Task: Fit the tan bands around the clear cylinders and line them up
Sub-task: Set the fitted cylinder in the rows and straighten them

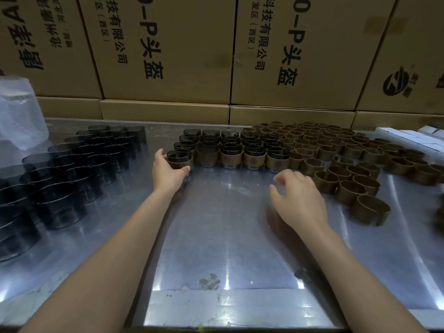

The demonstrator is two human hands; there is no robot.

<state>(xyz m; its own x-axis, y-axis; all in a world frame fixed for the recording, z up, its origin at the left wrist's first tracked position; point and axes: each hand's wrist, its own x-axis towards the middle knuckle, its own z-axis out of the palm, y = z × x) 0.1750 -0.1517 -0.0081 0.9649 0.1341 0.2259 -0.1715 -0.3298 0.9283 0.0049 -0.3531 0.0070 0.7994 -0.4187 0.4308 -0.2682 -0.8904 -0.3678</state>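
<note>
Head view: the left hand (168, 173) holds a banded cup (179, 162) at the row's (230, 157) left end. The right hand (298, 195), fingers loose and holding nothing, is nearest the bands (348, 179) to its right.

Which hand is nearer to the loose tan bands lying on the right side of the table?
The right hand. It hovers open just left of the loose tan bands. The left hand is farther left, holding a banded clear cylinder.
</note>
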